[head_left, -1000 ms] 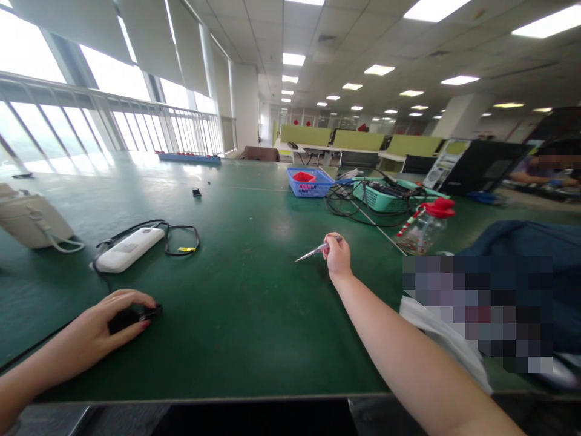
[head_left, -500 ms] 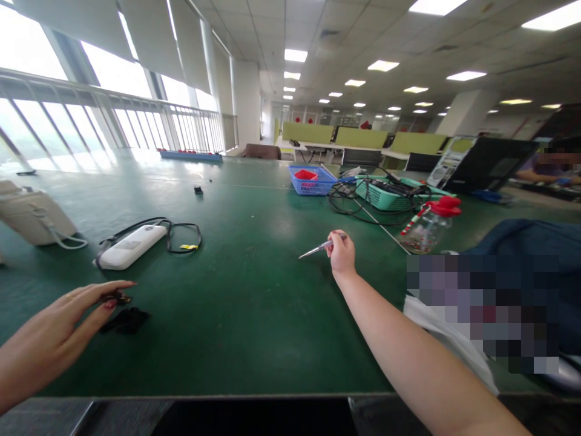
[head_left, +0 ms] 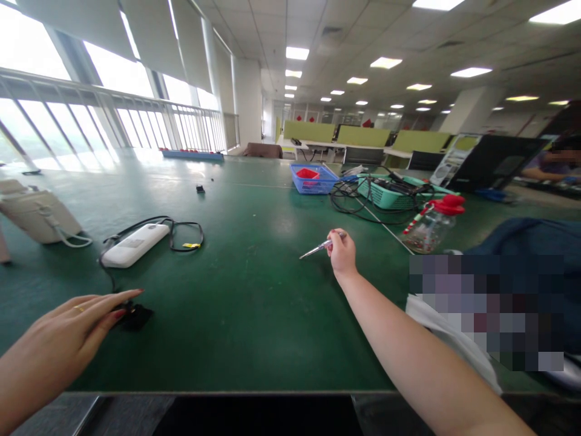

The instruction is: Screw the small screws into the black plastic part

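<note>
My right hand (head_left: 341,251) is closed around a thin screwdriver (head_left: 316,249) with a clear handle. The screwdriver's metal tip points left, just above the green table. At the lower left, my left hand (head_left: 77,327) pinches a small dark part (head_left: 131,309) with a gold-coloured fleck between thumb and fingers. Right by those fingertips, a flat black piece (head_left: 141,317) lies on the table; whether the two touch I cannot tell. Beyond this hand lies a white power strip-like device (head_left: 135,244) with a black cord (head_left: 200,229) that bears a yellow tag.
A beige bag (head_left: 40,212) is at the left. Farther back are a small black piece (head_left: 200,189), a blue basket (head_left: 313,185) and a green basket (head_left: 385,195) with cables. A red-lidded bottle (head_left: 433,230) and dark blue cloth (head_left: 526,242) lie right. A person (head_left: 554,160) sits far right.
My left hand has come down with the small dark part and shifted slightly right, close to the flat black piece. My right hand and the screwdriver have stayed almost still.
</note>
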Tool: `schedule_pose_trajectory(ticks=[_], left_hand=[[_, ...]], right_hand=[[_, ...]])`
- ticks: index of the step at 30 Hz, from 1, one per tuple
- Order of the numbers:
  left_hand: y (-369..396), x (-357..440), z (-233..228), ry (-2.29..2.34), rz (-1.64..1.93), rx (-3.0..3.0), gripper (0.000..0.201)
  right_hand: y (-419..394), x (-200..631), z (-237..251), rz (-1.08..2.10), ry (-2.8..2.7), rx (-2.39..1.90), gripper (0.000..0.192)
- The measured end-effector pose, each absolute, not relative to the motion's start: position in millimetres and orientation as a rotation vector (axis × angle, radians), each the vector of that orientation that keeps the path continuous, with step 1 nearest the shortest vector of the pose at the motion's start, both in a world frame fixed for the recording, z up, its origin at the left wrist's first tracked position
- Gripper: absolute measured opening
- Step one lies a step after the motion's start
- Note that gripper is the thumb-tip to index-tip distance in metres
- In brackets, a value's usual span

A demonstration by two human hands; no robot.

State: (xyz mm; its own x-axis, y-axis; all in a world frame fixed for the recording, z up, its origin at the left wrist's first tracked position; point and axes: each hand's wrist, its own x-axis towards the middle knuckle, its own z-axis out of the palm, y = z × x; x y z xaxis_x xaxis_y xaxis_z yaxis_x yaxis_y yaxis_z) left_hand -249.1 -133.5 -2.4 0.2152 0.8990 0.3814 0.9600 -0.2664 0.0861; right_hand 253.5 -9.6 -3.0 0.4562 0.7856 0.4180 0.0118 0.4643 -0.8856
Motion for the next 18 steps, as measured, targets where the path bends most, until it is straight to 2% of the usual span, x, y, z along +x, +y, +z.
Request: schedule_pose_trajectory(ticks=[12, 18], left_hand=[[-139, -237, -14, -1.784, -0.329, -2.327, 0.044], [-125, -266, -23, -1.875, -0.546, -2.319, 0.054]], right_hand=[[-13, 252, -1, 0.603, -1.006, -0.981, 0.022], [-13, 253, -2, 0.605, -1.016, -0.979, 0.022]])
